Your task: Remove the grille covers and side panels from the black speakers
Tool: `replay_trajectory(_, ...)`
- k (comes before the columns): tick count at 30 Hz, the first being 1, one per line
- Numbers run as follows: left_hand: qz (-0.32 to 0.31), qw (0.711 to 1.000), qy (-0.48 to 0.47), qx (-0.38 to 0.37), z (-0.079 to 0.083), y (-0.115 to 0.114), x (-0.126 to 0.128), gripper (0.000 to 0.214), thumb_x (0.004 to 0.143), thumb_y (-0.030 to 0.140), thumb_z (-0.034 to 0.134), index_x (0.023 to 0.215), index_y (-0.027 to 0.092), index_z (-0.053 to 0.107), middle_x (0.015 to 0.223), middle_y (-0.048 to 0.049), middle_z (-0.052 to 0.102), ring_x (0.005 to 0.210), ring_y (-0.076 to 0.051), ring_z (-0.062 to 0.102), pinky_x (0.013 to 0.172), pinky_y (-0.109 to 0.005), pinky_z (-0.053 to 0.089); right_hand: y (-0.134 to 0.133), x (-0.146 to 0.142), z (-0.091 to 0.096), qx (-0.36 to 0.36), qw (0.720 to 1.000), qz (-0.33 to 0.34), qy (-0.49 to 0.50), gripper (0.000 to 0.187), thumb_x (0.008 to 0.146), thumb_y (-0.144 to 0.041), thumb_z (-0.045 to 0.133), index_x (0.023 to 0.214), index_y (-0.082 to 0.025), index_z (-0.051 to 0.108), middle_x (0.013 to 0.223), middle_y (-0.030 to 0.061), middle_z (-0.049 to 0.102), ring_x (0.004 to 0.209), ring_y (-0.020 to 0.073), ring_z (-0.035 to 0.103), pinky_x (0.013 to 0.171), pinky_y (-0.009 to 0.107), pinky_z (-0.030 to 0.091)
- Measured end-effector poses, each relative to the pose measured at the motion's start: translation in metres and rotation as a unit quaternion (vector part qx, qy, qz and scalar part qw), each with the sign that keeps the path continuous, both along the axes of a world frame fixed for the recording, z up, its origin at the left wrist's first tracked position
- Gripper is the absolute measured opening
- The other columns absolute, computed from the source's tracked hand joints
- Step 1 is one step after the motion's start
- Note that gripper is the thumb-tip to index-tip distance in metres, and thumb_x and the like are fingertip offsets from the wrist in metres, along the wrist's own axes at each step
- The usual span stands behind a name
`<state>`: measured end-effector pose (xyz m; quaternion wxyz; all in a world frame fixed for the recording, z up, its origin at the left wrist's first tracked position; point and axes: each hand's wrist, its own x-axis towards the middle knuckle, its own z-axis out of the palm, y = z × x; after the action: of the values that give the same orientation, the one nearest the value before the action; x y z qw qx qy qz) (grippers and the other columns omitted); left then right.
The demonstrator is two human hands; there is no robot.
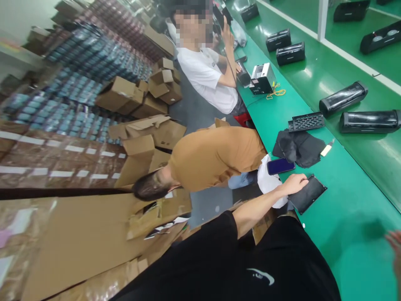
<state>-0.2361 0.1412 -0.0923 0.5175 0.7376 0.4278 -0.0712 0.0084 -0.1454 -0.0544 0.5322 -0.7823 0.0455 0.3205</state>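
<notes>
Person in a black shirt working at a green table. The left hand is grasping a flat black panel along one edge, the sheet extending out from beneath the fingers; from where I am standing, I cannot tell whether it is lying fully on the table. The right hand, blurred and partly cut off, is hovering well apart from the panel, its fingers loosely spreading and gripping nothing. Just beyond the left fingers, a phone is lying near a crumpled black cloth; past the cloth, a perforated grille is resting. Beside the left wrist, a white bag is hanging at the table's edge. Farther along from those fingers, a co-worker in brown is leaning over.
</notes>
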Motion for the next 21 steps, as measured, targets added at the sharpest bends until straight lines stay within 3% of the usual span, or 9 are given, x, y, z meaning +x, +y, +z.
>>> replay_trajectory(2, -0.016, 1.0, -0.016, -0.016, 0.004, -0.008, 0.01, 0.028, 0.095, 0.044, 0.057, 0.096, 0.02, 0.07, 0.084, -0.0026, 0.071, 0.079, -0.02, 0.067, 0.081, -0.031, 0.049, 0.02, -0.05, -0.009, 0.002, 0.997, 0.038, 0.061, 0.079, 0.073, -0.075, 0.079, 0.128, -0.019, 0.066, 0.122, 0.0161, 0.07, 0.105, 0.0357, 0.07, 0.091, 0.055, 0.059)
replay_trajectory(4, -0.015, 0.998, -0.041, -0.054, 0.009, -0.019, 0.022, 0.035, 0.095, 0.051, 0.058, 0.097, 0.018, 0.069, 0.074, 0.0002, 0.067, 0.063, -0.016, 0.064, 0.069, -0.028, 0.048, 0.041, -0.091, -0.02, 0.013, 0.987, 0.1, 0.121, 0.086, 0.07, -0.076, 0.08, 0.133, -0.019, 0.065, 0.124, 0.014, 0.071, 0.109, 0.0359, 0.07, 0.093, 0.053, 0.059)
replay_trajectory(7, 0.03, 0.986, -0.094, -0.137, 0.013, -0.036, 0.04, 0.044, 0.09, 0.059, 0.065, 0.099, 0.017, 0.066, 0.071, 0.0024, 0.064, 0.054, -0.013, 0.06, 0.06, -0.026, 0.047, 0.059, -0.115, -0.033, 0.016, 0.992, 0.076, 0.096, 0.085, 0.071, -0.078, 0.075, 0.128, -0.016, 0.068, 0.129, 0.0138, 0.071, 0.125, 0.0366, 0.063, 0.109, 0.05, 0.049)
replay_trajectory(11, 0.133, 0.931, -0.175, -0.291, 0.005, -0.059, 0.059, 0.053, 0.085, 0.065, 0.071, 0.109, 0.018, 0.065, 0.084, 0.0009, 0.069, 0.069, -0.014, 0.064, 0.07, -0.028, 0.052, 0.059, -0.102, -0.03, 0.044, 0.996, 0.048, 0.064, 0.082, 0.074, -0.079, 0.07, 0.126, -0.016, 0.069, 0.13, 0.0119, 0.072, 0.131, 0.0341, 0.06, 0.114, 0.046, 0.044)
replay_trajectory(14, 0.197, 0.829, -0.183, -0.491, -0.006, -0.073, 0.069, 0.065, 0.088, 0.077, 0.06, 0.106, 0.015, 0.069, 0.093, -0.0065, 0.074, 0.086, -0.02, 0.069, 0.086, -0.035, 0.054, 0.057, -0.084, -0.016, 0.058, 0.993, 0.078, 0.066, 0.074, 0.075, -0.076, 0.074, 0.122, -0.019, 0.073, 0.126, 0.0095, 0.073, 0.126, 0.0332, 0.064, 0.107, 0.046, 0.051)
replay_trajectory(16, 0.225, 0.752, -0.195, -0.588, -0.01, -0.076, 0.073, 0.075, 0.089, 0.083, 0.052, 0.104, 0.012, 0.071, 0.097, -0.0118, 0.077, 0.092, -0.025, 0.071, 0.095, -0.039, 0.053, 0.062, -0.067, -0.006, 0.053, 0.991, 0.1, 0.075, 0.069, 0.073, -0.074, 0.078, 0.116, -0.019, 0.075, 0.119, 0.0101, 0.075, 0.114, 0.033, 0.069, 0.094, 0.045, 0.059)
replay_trajectory(19, 0.254, 0.692, -0.252, -0.626, -0.009, -0.069, 0.07, 0.077, 0.089, 0.081, 0.052, 0.112, 0.01, 0.073, 0.104, -0.0159, 0.079, 0.098, -0.029, 0.073, 0.101, -0.043, 0.051, 0.088, -0.029, 0.002, 0.038, 0.994, 0.072, 0.071, 0.07, 0.066, -0.075, 0.084, 0.103, -0.017, 0.074, 0.099, 0.0107, 0.076, 0.091, 0.0283, 0.073, 0.073, 0.037, 0.063)
replay_trajectory(21, 0.263, 0.672, -0.282, -0.632, -0.004, -0.059, 0.063, 0.079, 0.089, 0.08, 0.054, 0.117, 0.009, 0.072, 0.107, -0.0177, 0.079, 0.1, -0.031, 0.074, 0.102, -0.045, 0.051, 0.121, 0.002, 0.001, 0.043, 0.996, 0.038, 0.071, 0.07, 0.062, -0.074, 0.086, 0.098, -0.017, 0.069, 0.093, 0.0098, 0.074, 0.085, 0.0256, 0.073, 0.072, 0.035, 0.063)
